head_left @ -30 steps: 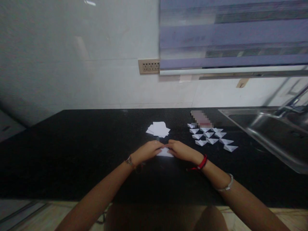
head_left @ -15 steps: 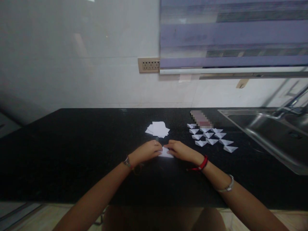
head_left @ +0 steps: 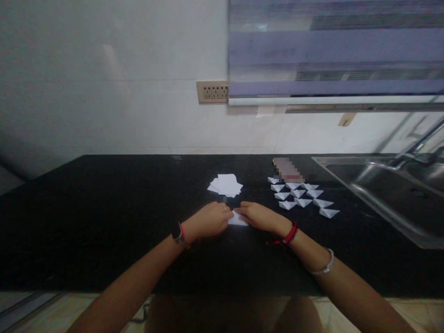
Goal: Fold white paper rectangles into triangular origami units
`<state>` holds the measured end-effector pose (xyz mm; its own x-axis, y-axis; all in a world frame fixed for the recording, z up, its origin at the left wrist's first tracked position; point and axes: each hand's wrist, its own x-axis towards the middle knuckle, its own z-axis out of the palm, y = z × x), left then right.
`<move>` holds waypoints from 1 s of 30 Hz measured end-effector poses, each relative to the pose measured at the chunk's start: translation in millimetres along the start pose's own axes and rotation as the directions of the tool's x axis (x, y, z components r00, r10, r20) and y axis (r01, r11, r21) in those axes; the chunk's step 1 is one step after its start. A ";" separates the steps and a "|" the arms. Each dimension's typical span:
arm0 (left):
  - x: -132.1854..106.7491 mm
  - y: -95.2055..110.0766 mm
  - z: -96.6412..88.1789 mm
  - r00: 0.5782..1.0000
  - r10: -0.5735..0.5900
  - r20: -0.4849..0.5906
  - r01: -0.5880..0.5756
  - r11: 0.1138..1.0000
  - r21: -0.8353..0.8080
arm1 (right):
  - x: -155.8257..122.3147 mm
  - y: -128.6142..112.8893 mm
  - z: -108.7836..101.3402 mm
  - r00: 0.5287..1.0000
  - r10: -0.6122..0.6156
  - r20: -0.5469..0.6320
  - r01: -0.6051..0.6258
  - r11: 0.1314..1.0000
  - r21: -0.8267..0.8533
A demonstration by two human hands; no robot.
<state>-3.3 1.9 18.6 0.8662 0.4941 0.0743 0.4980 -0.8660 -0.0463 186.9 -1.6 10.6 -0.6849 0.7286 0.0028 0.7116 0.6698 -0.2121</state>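
A small piece of white paper (head_left: pixel 237 219) lies on the black countertop in front of me, its lower edge straight and its top coming to a point. My left hand (head_left: pixel 212 219) has its fingers closed on the paper's left side. On the other side, my right hand (head_left: pixel 258 216) presses and pinches the paper with its fingertips. Fingers cover part of both sides of the sheet. Just beyond my hands sits a loose pile of white paper sheets (head_left: pixel 227 185). To the right, several folded white paper pieces (head_left: pixel 297 194) stand in rough rows.
A blurred-out flat object (head_left: pixel 287 169) lies behind the folded pieces. At the right, a steel sink (head_left: pixel 367 196) with a faucet (head_left: pixel 419 150) is set into the black countertop (head_left: pixel 104 222). A socket strip (head_left: pixel 213 92) and a purple striped blind (head_left: pixel 333 51) are at the wall.
The view has shifted slightly. My left hand and wrist have turned a little, with more of the back of the hand showing. Both hands stay on the same paper.
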 end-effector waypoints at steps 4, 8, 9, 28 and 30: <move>-2.2 1.5 -7.6 0.999 -0.018 0.038 0.017 1.000 0.006 | -0.9 -0.3 -0.5 1.000 0.011 0.015 -0.009 0.994 -0.104; -5.3 -0.2 -10.8 0.999 -0.032 0.042 0.032 0.999 0.001 | -3.1 0.1 -0.9 1.000 0.016 0.021 -0.012 0.990 -0.140; -6.1 -0.7 -10.7 0.999 -0.035 0.040 0.035 0.999 0.001 | -3.5 0.4 -0.8 1.000 0.012 0.020 -0.009 0.989 -0.145; -3.7 -13.5 7.1 0.995 -0.102 0.019 0.104 0.972 -0.212 | -9.2 4.3 -6.6 0.998 -0.057 0.004 0.056 0.996 0.074; -4.3 -13.8 7.3 0.997 -0.072 0.030 0.076 0.975 -0.211 | -9.5 3.2 -6.9 0.998 -0.060 -0.004 0.060 0.996 0.070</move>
<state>-13.6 12.4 11.6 0.8292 0.5570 0.0472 0.5427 -0.8224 0.1707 196.7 -5.4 16.7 -0.7255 0.6880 0.0197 0.6566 0.7004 -0.2797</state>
